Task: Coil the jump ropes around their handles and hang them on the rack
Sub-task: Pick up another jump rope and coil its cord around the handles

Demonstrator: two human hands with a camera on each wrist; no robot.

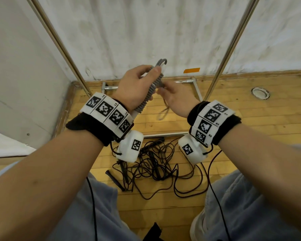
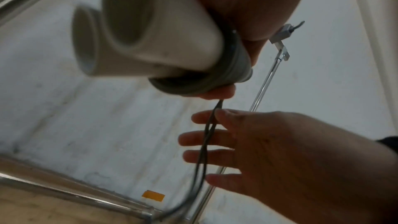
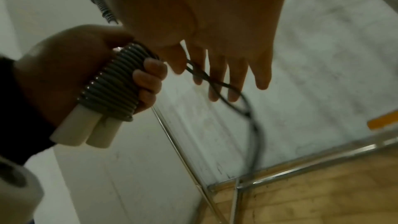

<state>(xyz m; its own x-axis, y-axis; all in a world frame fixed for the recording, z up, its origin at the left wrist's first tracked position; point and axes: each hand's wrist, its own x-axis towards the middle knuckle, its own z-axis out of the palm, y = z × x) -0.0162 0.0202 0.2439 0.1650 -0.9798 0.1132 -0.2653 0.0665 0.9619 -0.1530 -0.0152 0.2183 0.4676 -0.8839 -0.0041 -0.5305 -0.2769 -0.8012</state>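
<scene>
Between the chrome tube rack [image 1: 231, 49] uprights: your left hand [image 1: 134, 87] grips paired white plastic handles wound in grey rope [image 1: 150, 92], long axis tilted. Right hand [image 1: 177, 100], fingers spread, touches the loose tail just below-right; nearer it.

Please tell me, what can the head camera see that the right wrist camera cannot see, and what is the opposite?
Only the head view shows the tangle of dark jump ropes on the wooden floor, the marker bands on both wrists, and the round floor fitting.

Only the right wrist view shows the two white handle ends side by side below the coils, and the right hand's fingers spread straight with the loose rope crossing them.

Both show the left hand gripping the grey coiled rope, the right hand, the hanging loose end, the rack frame and the orange tape.
</scene>
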